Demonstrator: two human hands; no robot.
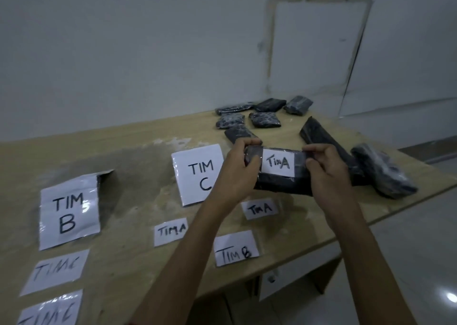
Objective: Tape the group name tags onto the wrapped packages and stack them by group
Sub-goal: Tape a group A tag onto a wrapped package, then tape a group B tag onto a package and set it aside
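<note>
I hold a dark wrapped package (279,184) above the wooden table (138,156). A white tag reading "TIM A" (278,163) lies on its top face. My left hand (237,173) grips the package's left end, thumb on clear tape beside the tag. My right hand (326,168) pinches the right end by the tag's edge. Loose small tags lie on the table below: "TIM A" (261,209), another "TIM A" (170,231), "TIM B" (235,249) and two "TIM C" tags (58,271) (50,310). Several unlabelled dark packages (264,119) lie at the far end.
Large signs "TIM B" (68,213) and "TIM C" (200,176) lie flat on the table. A long dark package (321,136) and a plastic-wrapped bundle (382,171) sit to the right near the table's edge. A drawer with a knob (272,279) is below. A white wall stands behind.
</note>
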